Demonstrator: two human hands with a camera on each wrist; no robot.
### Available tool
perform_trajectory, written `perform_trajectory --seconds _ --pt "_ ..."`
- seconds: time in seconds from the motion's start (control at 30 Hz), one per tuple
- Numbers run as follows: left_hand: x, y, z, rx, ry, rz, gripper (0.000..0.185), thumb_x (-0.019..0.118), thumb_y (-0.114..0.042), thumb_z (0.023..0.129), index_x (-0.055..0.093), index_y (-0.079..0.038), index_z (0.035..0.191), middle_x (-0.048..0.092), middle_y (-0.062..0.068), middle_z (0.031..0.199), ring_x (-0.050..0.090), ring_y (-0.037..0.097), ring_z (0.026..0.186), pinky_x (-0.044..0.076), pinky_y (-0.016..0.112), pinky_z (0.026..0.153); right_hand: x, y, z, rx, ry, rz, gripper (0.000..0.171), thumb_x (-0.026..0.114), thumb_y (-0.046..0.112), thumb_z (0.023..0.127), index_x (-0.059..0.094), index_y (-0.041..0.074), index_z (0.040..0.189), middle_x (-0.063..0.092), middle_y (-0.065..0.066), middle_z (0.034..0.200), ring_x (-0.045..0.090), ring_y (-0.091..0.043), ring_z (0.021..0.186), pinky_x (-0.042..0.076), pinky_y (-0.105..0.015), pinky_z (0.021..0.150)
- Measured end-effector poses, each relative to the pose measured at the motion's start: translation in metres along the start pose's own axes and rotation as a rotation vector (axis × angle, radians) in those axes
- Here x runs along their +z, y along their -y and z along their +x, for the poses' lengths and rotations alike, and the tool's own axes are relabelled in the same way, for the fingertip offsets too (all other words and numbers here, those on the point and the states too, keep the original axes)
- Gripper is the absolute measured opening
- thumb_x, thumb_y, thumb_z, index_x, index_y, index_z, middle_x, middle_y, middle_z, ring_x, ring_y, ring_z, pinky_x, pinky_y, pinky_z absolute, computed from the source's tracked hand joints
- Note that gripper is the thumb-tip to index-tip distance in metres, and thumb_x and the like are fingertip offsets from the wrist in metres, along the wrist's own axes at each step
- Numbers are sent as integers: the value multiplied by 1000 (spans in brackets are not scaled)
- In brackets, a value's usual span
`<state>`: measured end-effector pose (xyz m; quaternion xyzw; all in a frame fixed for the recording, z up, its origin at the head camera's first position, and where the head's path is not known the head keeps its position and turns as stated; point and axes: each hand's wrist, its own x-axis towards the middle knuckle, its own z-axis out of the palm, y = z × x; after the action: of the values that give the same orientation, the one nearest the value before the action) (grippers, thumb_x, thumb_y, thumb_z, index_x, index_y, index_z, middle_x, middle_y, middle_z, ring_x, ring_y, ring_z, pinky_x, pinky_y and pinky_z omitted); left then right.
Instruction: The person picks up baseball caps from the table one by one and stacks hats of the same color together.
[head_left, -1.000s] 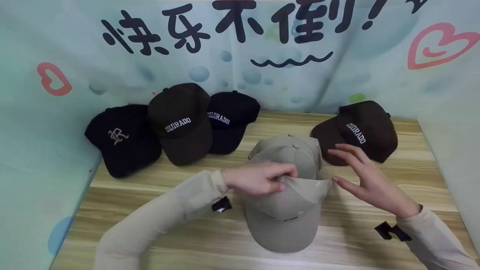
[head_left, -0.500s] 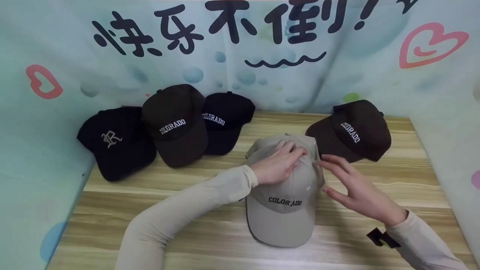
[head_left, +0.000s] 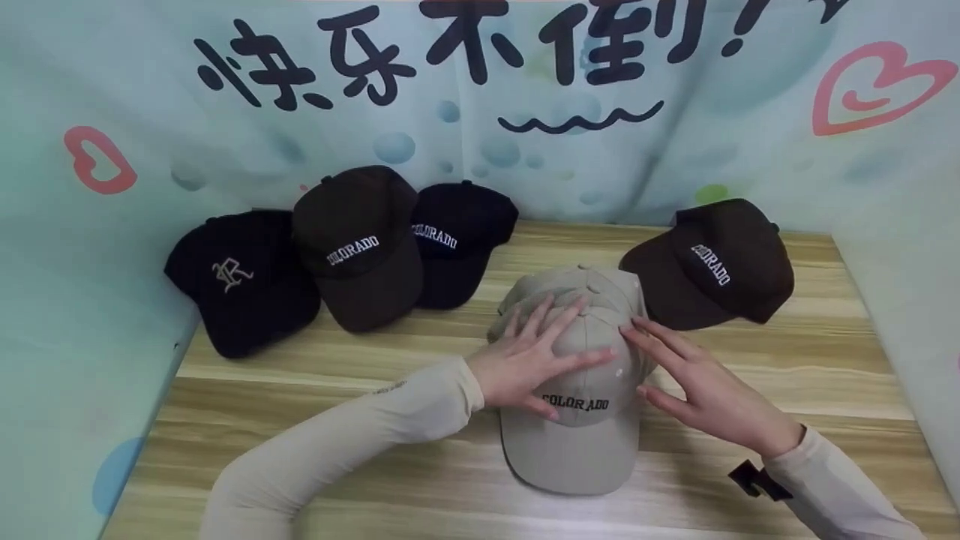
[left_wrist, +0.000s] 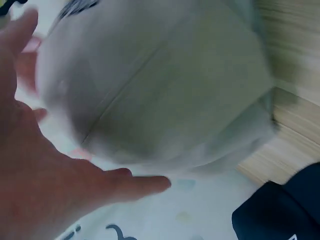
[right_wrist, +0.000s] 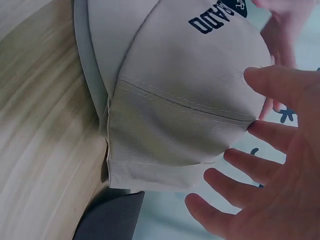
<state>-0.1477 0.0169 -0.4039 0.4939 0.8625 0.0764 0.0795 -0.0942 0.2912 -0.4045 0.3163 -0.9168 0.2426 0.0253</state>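
While both flat, unclenched hands, left hand (head_left: 536, 360) and right hand (head_left: 701, 382), rest on centre-frame beige cotton COLORADO cap (head_left: 581, 435): smooth crown evenly, keeping brim seated on wooden tabletop (head_left: 300, 390).

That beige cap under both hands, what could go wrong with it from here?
The left hand lies flat on the crown of the beige cap, so pressing harder might dent or crease it. The right hand touches only the side with straight fingers; neither hand grips, so the cap could slide on the wooden table. A push backward might bump the brown cap close behind.
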Motion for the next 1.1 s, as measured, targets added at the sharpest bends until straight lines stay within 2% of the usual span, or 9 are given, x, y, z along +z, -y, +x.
perform_trajectory --seconds 0.13,0.3,0.43,0.53,0.63,0.73,0.83,0.97,1.1 --pt "13 1 5 10 3 69 103 78 -52 75 11 -44 153 -23 16 156 -2 54 138 25 69 99 -2 -1 1 2 -9 -10 70 74 13 85 41 11 147 36 -18 149 40 -38 130 39 -55 96" --pt "18 3 14 -5 -27 148 102 77 -54 75 13 -44 153 -20 19 156 2 54 138 25 66 101 -6 -3 2 -7 -26 -30 69 75 10 84 43 12 145 36 -19 148 42 -36 129 42 -52 94" --pt "18 3 20 -4 -35 162 100 75 -57 75 15 -43 153 -17 21 156 0 54 138 23 65 103 -14 -13 3 1 -44 -43 69 76 8 82 45 10 144 37 -20 146 44 -39 126 42 -56 93" --pt "18 2 22 3 -40 151 101 76 -57 74 16 -42 153 -16 22 156 -2 56 137 21 65 104 -24 -30 4 30 -59 -49 65 75 6 81 48 5 140 40 -23 142 44 -44 123 39 -62 92" --pt "19 1 24 2 -37 144 101 77 -56 74 16 -42 153 -15 23 156 -2 56 137 21 65 104 -40 -53 6 94 -44 -36 56 73 5 83 51 -1 134 43 -28 136 42 -48 120 36 -67 91" --pt "18 0 24 -5 -29 134 101 77 -56 74 16 -42 153 -16 22 157 -2 56 137 21 65 104 -57 -77 10 180 -20 -27 49 70 7 86 52 -5 130 45 -31 130 42 -50 118 34 -67 91" --pt "14 0 19 -7 -31 126 102 78 -54 74 15 -41 154 -15 20 157 0 55 138 21 65 104 -69 -102 15 253 -32 -43 45 67 7 89 51 -9 127 45 -35 127 43 -53 114 33 -67 91" --pt "7 -1 3 1 -37 140 105 80 -48 75 14 -38 155 -12 19 158 3 55 138 20 66 104 -78 -134 18 358 -58 -65 48 63 9 91 44 -13 130 39 -42 126 39 -59 113 30 -68 90" --pt "8 3 -17 -14 -8 107 107 82 -40 76 11 -37 155 -11 18 158 4 55 138 19 66 104 -87 -160 13 521 -55 -66 60 56 23 97 33 -13 139 28 -47 132 31 -62 117 26 -70 92"
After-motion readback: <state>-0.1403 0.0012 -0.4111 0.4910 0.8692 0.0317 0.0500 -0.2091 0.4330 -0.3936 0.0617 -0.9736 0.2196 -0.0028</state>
